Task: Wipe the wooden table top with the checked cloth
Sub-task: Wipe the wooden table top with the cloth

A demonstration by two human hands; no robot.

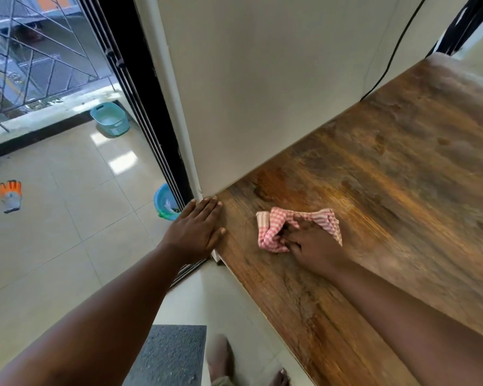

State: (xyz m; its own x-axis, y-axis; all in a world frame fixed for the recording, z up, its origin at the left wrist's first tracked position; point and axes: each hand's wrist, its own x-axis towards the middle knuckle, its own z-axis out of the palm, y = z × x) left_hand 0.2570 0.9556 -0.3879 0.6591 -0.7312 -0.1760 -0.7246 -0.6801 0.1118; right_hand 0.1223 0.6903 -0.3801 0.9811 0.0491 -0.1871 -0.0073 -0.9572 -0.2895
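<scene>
The checked cloth (296,228) lies bunched on the wooden table (402,176), near the table's corner by the wall. The right hand (313,243) rests on top of it, fingers curled into the folds and gripping them, so the cloth is already under that hand and well nearer to it than to the other. The cloth's long axis runs roughly along the wall-side edge. The left hand (198,229) lies flat, fingers straight and together, on the table's corner edge just beside the cloth. Most unwiped surface appears to stretch away from that corner, so the next stroke likely runs that way.
</scene>
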